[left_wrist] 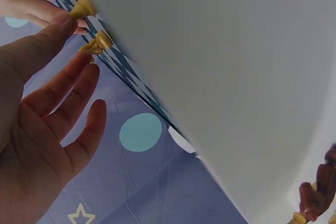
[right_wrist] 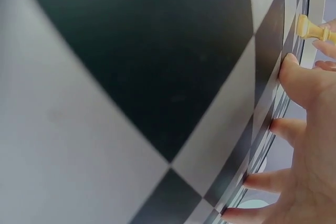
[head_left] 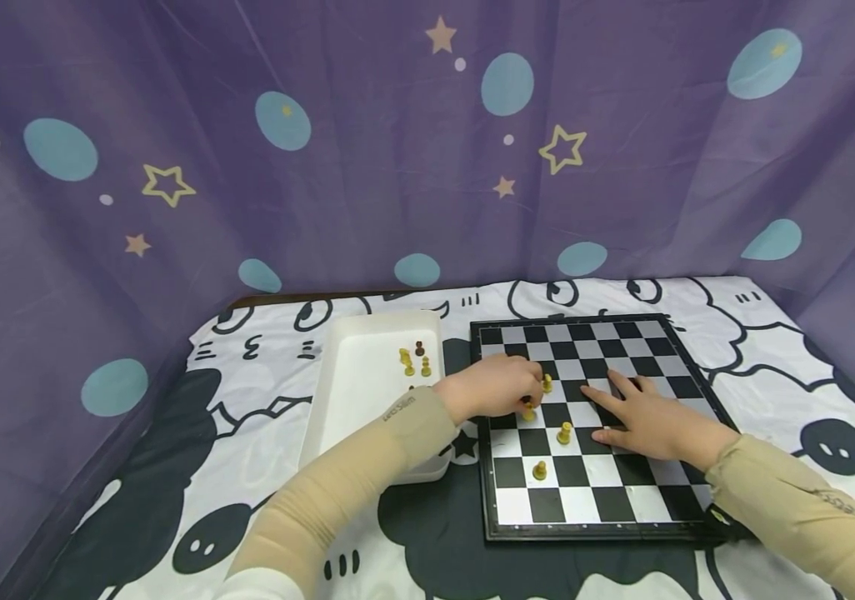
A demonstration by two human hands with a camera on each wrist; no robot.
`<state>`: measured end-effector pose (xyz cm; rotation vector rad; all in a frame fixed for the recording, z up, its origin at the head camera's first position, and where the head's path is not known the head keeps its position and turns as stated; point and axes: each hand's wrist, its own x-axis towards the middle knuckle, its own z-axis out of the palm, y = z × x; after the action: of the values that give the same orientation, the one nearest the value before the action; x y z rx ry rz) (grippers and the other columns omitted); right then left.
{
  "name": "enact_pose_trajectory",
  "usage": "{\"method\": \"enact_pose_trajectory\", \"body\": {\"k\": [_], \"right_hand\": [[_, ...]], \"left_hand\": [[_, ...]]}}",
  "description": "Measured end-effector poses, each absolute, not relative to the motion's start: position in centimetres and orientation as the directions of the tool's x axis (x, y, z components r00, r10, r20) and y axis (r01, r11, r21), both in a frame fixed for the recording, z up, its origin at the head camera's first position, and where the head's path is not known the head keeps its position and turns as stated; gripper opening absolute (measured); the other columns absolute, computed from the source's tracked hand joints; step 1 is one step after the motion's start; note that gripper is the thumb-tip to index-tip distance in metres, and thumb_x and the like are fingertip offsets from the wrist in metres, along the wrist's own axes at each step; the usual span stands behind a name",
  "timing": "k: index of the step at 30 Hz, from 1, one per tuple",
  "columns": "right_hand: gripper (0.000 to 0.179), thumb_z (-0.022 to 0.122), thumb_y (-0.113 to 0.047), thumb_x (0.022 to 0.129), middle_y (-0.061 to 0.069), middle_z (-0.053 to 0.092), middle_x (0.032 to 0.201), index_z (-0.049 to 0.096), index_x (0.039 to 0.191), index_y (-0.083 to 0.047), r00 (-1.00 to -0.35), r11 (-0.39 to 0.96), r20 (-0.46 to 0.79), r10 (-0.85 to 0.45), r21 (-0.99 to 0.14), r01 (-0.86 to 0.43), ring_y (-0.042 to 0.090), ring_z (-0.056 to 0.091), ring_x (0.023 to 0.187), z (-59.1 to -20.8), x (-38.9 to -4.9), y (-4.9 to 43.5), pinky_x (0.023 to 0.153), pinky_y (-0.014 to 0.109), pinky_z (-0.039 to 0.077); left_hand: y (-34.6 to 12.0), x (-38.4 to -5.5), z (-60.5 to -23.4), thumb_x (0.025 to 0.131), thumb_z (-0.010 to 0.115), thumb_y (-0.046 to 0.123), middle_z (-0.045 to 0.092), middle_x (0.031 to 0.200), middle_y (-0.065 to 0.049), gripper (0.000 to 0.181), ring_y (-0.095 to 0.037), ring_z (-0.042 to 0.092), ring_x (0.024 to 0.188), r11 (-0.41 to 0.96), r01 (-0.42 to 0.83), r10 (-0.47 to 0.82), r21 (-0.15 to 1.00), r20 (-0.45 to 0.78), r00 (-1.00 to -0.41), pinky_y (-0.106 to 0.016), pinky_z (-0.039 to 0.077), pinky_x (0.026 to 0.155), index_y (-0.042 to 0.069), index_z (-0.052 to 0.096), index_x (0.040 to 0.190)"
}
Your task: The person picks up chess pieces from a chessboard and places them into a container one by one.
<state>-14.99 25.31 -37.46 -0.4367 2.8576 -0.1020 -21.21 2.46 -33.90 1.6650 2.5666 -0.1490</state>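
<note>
Over the left part of the chessboard point(head_left: 607, 503), my left hand point(head_left: 498, 385) reaches down with its fingertips at a yellow chess piece point(head_left: 528, 412). In the left wrist view the thumb presses on a yellow piece point(left_wrist: 83, 7), while other fingers curve loosely below it beside a second one point(left_wrist: 100, 43). My right hand point(head_left: 648, 417) rests on the middle right of the board, fingers spread and nothing held; its fingertips point(right_wrist: 257, 181) touch the squares. Further yellow pieces stand on the board: one point(head_left: 547, 383) just beyond my left fingers, one point(head_left: 564, 432) between the hands, another point(head_left: 540, 471) nearer the front.
Left of the board, a white tray point(head_left: 345, 392) lies partly under my left forearm. Inside it are several pieces, among them a dark red one point(head_left: 419, 347) and a yellow one point(head_left: 426, 367). A patterned cloth point(head_left: 262, 417) covers the table, and a purple curtain point(head_left: 367, 167) hangs behind.
</note>
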Motion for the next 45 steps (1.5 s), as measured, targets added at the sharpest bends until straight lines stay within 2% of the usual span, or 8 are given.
{"method": "enact_pose_trajectory", "body": {"k": [12,23,35,45], "right_hand": [[0.079,0.045,-0.07,0.08,0.029,0.025,0.146,0.037,0.143,-0.023,-0.924,0.954,-0.238,-0.298,-0.103,-0.281,0.06,0.026,0.126,-37.4,-15.0,25.2,0.077,0.066,0.045],[0.079,0.044,-0.07,0.08,0.029,0.025,0.146,0.037,0.143,-0.023,-0.924,0.953,-0.235,-0.302,-0.105,-0.284,0.06,0.027,0.126,-37.7,-15.0,25.3,0.078,0.065,0.045],[0.078,0.046,-0.069,0.081,0.029,0.025,0.146,0.037,0.143,-0.023,-0.926,0.956,-0.237,-0.294,-0.102,-0.277,0.06,0.026,0.126,-37.6,-15.0,25.2,0.079,0.067,0.044],[0.077,0.046,-0.068,0.081,0.029,0.024,0.146,0.036,0.143,-0.023,-0.923,0.953,-0.239,-0.301,-0.104,-0.284,0.061,0.026,0.125,-37.5,-15.1,25.3,0.079,0.067,0.043]], "left_hand": [[2.1,-21.2,-33.4,0.082,0.07,0.027,0.063,0.109,0.005,0.017,-0.01,0.058,0.099,0.424,0.905,0.899,-0.038,-0.106,-0.425,-0.024,0.048,0.087,0.023,0.072,0.098],[1.3,-21.0,-33.0,0.083,0.068,0.025,0.062,0.111,0.005,0.016,-0.01,0.058,0.098,0.418,0.907,0.903,-0.052,-0.086,-0.421,-0.023,0.047,0.088,0.022,0.072,0.098],[-0.2,-21.1,-32.7,0.083,0.068,0.029,0.062,0.103,0.006,0.012,-0.008,0.058,0.091,0.45,0.892,0.892,-0.038,-0.037,-0.451,-0.02,0.047,0.085,0.023,0.072,0.093],[-2.7,-21.3,-31.9,0.083,0.069,0.025,0.062,0.104,0.003,0.01,-0.012,0.059,0.092,0.482,0.876,0.876,-0.023,0.001,-0.482,-0.025,0.049,0.083,0.022,0.072,0.092]]}}
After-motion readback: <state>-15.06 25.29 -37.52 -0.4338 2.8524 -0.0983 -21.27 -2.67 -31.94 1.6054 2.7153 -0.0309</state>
